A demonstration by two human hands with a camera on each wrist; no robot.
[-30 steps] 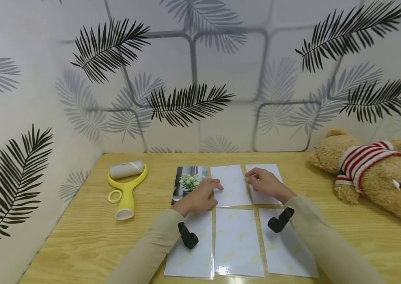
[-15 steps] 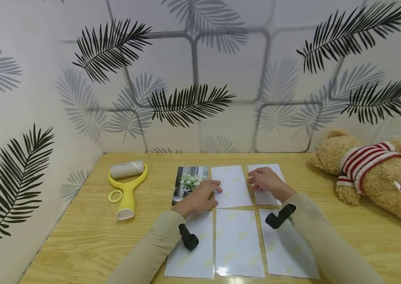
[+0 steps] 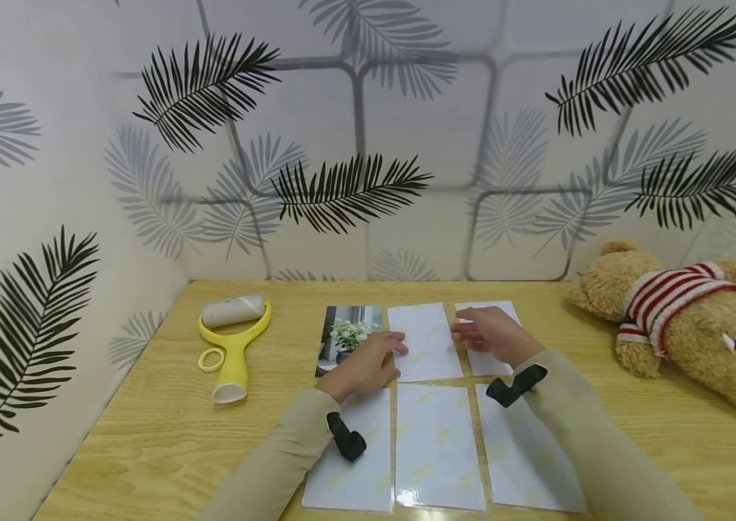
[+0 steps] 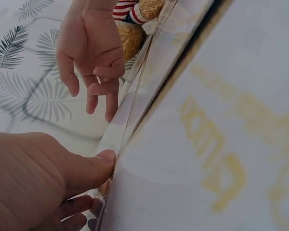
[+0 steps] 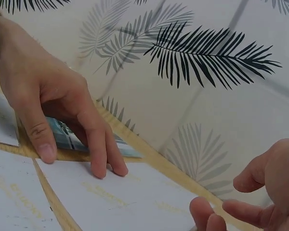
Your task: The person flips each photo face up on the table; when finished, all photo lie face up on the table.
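White-backed cards lie in two rows on the wooden table, with one picture card of white flowers (image 3: 349, 331) at the top left. My left hand (image 3: 366, 363) rests its fingertips and thumb along the left edge of the top middle card (image 3: 429, 347). Those fingers reach down onto the card in the right wrist view, where the left hand (image 5: 53, 91) is seen side-on. Above the top right card (image 3: 488, 364) hovers my right hand (image 3: 496, 336), fingers loosely bent, nothing held. The left wrist view shows the right hand (image 4: 94, 43) apart from the cards.
White cards form the front row, including a middle card (image 3: 439, 445). A yellow Y-shaped tool (image 3: 234, 354) holding a grey roll (image 3: 233, 311) lies to the left. At right lies a teddy bear (image 3: 687, 325) in a striped top. A patterned wall (image 3: 420, 239) stands behind.
My right hand has turned slightly and its fingers have spread a little over the top right card, which has shifted slightly right. My left hand has stayed in place.
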